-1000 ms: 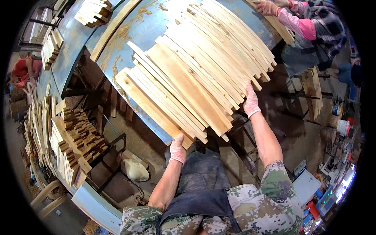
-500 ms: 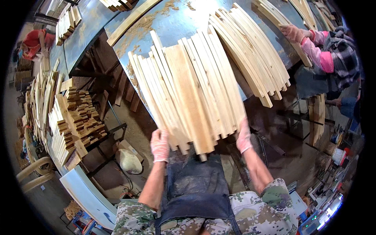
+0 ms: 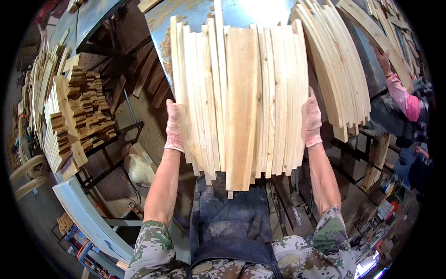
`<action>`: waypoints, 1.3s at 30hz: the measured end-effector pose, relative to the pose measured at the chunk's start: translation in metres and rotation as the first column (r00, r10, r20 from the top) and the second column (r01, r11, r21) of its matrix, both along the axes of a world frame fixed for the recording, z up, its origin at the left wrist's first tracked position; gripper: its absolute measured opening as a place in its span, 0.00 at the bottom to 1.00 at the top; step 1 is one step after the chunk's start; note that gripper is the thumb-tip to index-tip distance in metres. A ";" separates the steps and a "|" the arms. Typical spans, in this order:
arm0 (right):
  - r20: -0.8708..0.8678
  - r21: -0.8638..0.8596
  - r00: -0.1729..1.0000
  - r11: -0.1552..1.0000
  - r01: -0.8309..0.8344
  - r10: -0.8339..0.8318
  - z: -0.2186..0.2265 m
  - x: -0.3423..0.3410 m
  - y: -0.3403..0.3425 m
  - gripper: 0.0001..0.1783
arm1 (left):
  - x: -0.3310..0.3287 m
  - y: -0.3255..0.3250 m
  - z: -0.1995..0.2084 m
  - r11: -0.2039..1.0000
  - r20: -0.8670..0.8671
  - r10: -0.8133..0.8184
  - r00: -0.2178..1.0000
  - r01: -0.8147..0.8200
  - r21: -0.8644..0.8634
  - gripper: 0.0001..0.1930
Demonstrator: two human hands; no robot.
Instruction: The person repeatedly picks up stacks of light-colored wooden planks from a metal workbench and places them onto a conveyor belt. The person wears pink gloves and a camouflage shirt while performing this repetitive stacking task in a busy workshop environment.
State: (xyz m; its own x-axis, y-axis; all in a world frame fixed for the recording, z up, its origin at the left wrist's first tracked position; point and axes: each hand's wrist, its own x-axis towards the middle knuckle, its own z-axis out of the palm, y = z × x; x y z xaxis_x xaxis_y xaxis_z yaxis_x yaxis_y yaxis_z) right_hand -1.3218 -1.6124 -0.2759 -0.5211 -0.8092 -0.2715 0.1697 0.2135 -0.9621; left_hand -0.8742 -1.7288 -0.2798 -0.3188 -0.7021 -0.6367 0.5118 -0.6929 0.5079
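A row of pale wooden strips (image 3: pixel 284 97), set side by side on edge with uneven ends, lies in front of me and juts past the near edge of the metal-topped table (image 3: pixel 160 21). One wider, browner board face (image 3: pixel 241 107) shows in its middle. My left hand (image 3: pixel 173 126), in a pinkish-white knit glove, presses against the left side of the row. In the same kind of glove, my right hand (image 3: pixel 312 122) presses the right side. The strips are clasped between both hands; the fingertips are partly hidden along the sides.
A second row of strips (image 3: pixel 337 69) lies just right of mine. Stacked wood pieces (image 3: pixel 90 109) stand at the left, near a pale blue curved panel (image 3: pixel 88 218). At the right, a co-worker's gloved hand (image 3: pixel 384 63) touches a board. Sawdust lies on the tabletop.
Both my hands have moved up along the sides of the strips. The row now sits straighter before me, and my view has shifted.
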 end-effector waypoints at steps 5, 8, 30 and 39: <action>0.486 -0.100 0.856 0.985 -0.144 0.174 0.026 0.036 -0.007 0.37 | 0.011 0.009 -0.010 0.992 0.225 -0.026 0.974 0.052 -0.111 0.70; 0.586 0.035 0.799 0.981 -0.191 0.134 0.011 0.041 0.009 0.32 | 0.048 0.016 -0.027 0.988 0.164 -0.145 0.976 0.152 -0.031 0.63; 0.484 0.022 0.713 0.807 -0.590 0.508 -0.016 0.118 -0.036 0.27 | 0.194 0.151 0.086 0.930 0.053 0.301 0.952 -0.281 -0.236 0.48; 0.429 -0.226 0.430 0.556 -0.800 0.794 0.192 0.376 -0.044 0.23 | 0.363 0.304 0.223 0.765 0.238 0.570 0.786 -0.403 -0.502 0.51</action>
State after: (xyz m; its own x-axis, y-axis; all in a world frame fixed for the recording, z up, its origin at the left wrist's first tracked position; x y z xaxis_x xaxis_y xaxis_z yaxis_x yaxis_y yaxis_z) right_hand -0.9459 -1.6560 -0.0840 0.5365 -0.7968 -0.2780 0.3044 0.4900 -0.8169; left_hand -0.5108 -1.4250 -0.0569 0.3304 -0.9095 -0.2524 0.4440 -0.0862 0.8919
